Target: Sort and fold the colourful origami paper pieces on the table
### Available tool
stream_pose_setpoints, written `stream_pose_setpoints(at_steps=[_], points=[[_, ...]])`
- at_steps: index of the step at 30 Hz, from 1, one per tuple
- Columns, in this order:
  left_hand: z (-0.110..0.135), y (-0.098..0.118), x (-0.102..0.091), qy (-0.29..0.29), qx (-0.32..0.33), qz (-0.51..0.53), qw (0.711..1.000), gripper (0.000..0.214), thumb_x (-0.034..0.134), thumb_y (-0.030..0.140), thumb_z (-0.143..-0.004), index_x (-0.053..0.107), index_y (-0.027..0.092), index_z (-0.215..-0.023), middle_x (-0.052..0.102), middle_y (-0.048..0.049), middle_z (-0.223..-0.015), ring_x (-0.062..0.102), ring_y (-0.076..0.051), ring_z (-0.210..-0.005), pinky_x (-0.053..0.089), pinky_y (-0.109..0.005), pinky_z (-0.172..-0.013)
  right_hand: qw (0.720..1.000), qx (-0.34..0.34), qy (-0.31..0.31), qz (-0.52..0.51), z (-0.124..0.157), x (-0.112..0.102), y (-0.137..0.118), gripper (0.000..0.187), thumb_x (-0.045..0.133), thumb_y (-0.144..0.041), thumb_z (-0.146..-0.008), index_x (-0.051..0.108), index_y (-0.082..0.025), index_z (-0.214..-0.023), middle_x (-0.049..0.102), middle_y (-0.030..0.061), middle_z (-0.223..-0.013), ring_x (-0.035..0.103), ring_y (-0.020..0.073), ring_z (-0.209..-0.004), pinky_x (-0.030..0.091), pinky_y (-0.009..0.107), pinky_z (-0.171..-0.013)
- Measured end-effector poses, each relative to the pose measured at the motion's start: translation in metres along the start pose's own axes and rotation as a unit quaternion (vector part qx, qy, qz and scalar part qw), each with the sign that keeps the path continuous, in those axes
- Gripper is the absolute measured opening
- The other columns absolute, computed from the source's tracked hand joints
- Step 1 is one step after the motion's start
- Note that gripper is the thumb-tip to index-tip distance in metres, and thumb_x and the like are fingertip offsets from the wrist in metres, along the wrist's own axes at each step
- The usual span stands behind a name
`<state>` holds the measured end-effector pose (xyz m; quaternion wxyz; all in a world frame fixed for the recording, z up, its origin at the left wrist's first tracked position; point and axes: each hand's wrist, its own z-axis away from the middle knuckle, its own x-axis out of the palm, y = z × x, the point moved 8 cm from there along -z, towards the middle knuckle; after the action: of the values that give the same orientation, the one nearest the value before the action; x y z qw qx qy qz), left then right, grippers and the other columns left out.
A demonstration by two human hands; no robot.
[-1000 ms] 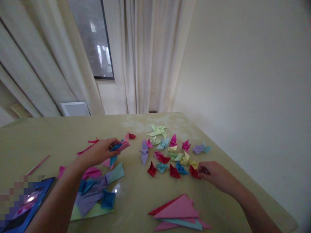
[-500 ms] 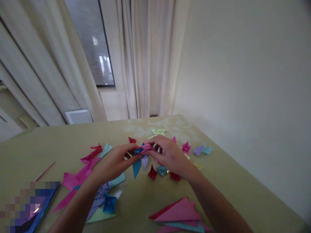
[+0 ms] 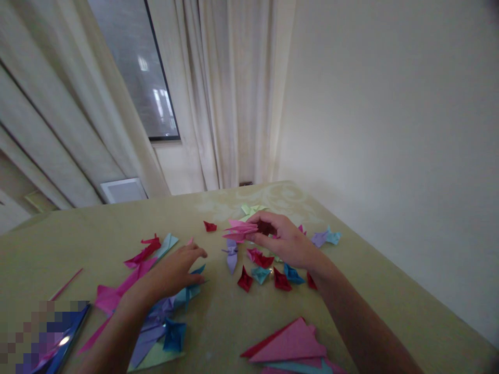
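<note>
My right hand (image 3: 284,239) pinches a pink folded-paper piece (image 3: 238,230) between thumb and fingers, above the middle of the table. Its layered points stick out to the left. My left hand (image 3: 177,267) is lower left, thumb and fingers apart. Just under its thumb is a blue origami crane (image 3: 190,291), partly hidden by the hand, on the left pile. A lilac crane (image 3: 232,253) lies below the pink piece. Nearer me are a dark red folded piece (image 3: 245,279), a teal one (image 3: 260,274) and several others.
At left, a long pink folded paper (image 3: 107,297), a red crane (image 3: 144,251) and a blue box-like piece (image 3: 174,335) lie heaped. Pink folded sheets (image 3: 290,343) are at the front. A blue-edged item (image 3: 74,337), partly pixelated, lies lower left. The wall (image 3: 390,156) borders the table's right side.
My hands have parted. The left moved down and left to the pile, where the blue crane now is. The right still holds the pink piece.
</note>
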<state>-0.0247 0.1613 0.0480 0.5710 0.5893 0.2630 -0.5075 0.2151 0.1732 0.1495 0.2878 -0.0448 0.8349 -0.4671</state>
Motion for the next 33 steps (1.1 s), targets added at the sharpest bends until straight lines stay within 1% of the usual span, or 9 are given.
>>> stream_pose_setpoints(at_steps=[2,4,8,11,19,25,29,31,33], points=[[0.004,0.026,-0.012,0.052,0.069,0.093,0.992,0.043,0.074,0.037,-0.089,0.069,0.025,-0.13,0.072,-0.0091,-0.138,0.065,-0.03,-0.129,0.049,-0.044,-0.111,0.998,0.015,-0.027,-0.059,0.0,0.013,0.005,0.017,0.075,-0.029,-0.097,0.071,-0.02,-0.111,0.07,0.0004,-0.094,0.064,0.0155,-0.081,0.049,0.026,-0.073],[0.009,0.053,-0.021,0.078,0.123,0.198,0.969,0.038,0.066,0.045,-0.098,0.068,0.028,-0.133,0.076,-0.0054,-0.128,0.071,-0.025,-0.117,0.056,-0.038,-0.1,0.994,0.033,-0.037,-0.101,0.0,0.024,0.01,0.021,0.077,-0.031,-0.096,0.067,-0.021,-0.112,0.07,0.0004,-0.095,0.065,0.0163,-0.083,0.051,0.026,-0.075],[0.014,0.082,-0.033,0.138,0.165,0.292,0.932,0.03,0.062,0.046,-0.104,0.072,0.026,-0.123,0.079,-0.0037,-0.111,0.074,-0.021,-0.1,0.058,-0.031,-0.087,0.989,0.046,-0.042,-0.136,-0.001,0.037,0.014,0.028,0.08,-0.037,-0.094,0.064,-0.022,-0.112,0.072,0.0007,-0.096,0.068,0.0178,-0.086,0.051,0.028,-0.076],[0.015,0.082,-0.038,0.186,0.168,0.292,0.923,0.024,0.066,0.043,-0.102,0.075,0.024,-0.114,0.079,-0.003,-0.105,0.074,-0.019,-0.094,0.057,-0.03,-0.085,0.992,0.039,-0.039,-0.116,-0.002,0.037,0.011,0.02,0.079,-0.034,-0.094,0.069,-0.021,-0.104,0.07,-0.0006,-0.091,0.064,0.0157,-0.081,0.049,0.026,-0.074],[0.025,0.078,-0.048,0.234,0.196,0.357,0.883,0.013,0.068,0.036,-0.101,0.068,0.023,-0.102,0.073,-0.0001,-0.092,0.071,-0.015,-0.085,0.057,-0.026,-0.078,0.992,0.052,-0.054,-0.1,0.0,0.041,0.008,0.014,0.082,-0.028,-0.091,0.071,-0.019,-0.092,0.062,-0.0037,-0.078,0.056,0.013,-0.072,0.044,0.024,-0.067],[0.031,0.086,-0.051,0.263,0.205,0.266,0.904,0.016,0.071,0.03,-0.099,0.07,0.027,-0.115,0.074,-0.0012,-0.104,0.071,-0.016,-0.092,0.057,-0.027,-0.079,0.99,0.055,-0.076,-0.103,0.001,0.044,0.009,0.016,0.081,-0.032,-0.092,0.073,-0.018,-0.096,0.066,-0.002,-0.084,0.06,0.0142,-0.075,0.046,0.025,-0.069],[0.033,0.094,-0.055,0.274,0.237,0.232,0.903,0.009,0.069,0.027,-0.1,0.073,0.025,-0.108,0.075,-0.0023,-0.102,0.071,-0.016,-0.091,0.056,-0.027,-0.079,0.99,0.058,-0.074,-0.103,0.002,0.045,0.007,0.018,0.082,-0.033,-0.092,0.071,-0.019,-0.097,0.067,-0.0019,-0.084,0.062,0.0146,-0.076,0.049,0.026,-0.069],[0.035,0.096,-0.059,0.285,0.247,0.226,0.898,0.007,0.069,0.024,-0.1,0.074,0.024,-0.104,0.075,-0.0029,-0.1,0.07,-0.016,-0.09,0.056,-0.027,-0.078,0.99,0.054,-0.055,-0.116,0.002,0.041,0.006,0.028,0.085,-0.032,-0.089,0.069,-0.022,-0.11,0.071,-0.0008,-0.091,0.066,0.0161,-0.082,0.053,0.028,-0.074],[0.037,0.097,-0.062,0.299,0.249,0.219,0.895,0.007,0.069,0.022,-0.099,0.075,0.024,-0.1,0.076,-0.0033,-0.1,0.071,-0.017,-0.091,0.056,-0.027,-0.077,0.991,0.042,-0.026,-0.128,0.002,0.034,0.003,0.051,0.091,-0.031,-0.084,0.064,-0.026,-0.126,0.073,0.0022,-0.109,0.07,0.0184,-0.093,0.057,0.031,-0.081]])
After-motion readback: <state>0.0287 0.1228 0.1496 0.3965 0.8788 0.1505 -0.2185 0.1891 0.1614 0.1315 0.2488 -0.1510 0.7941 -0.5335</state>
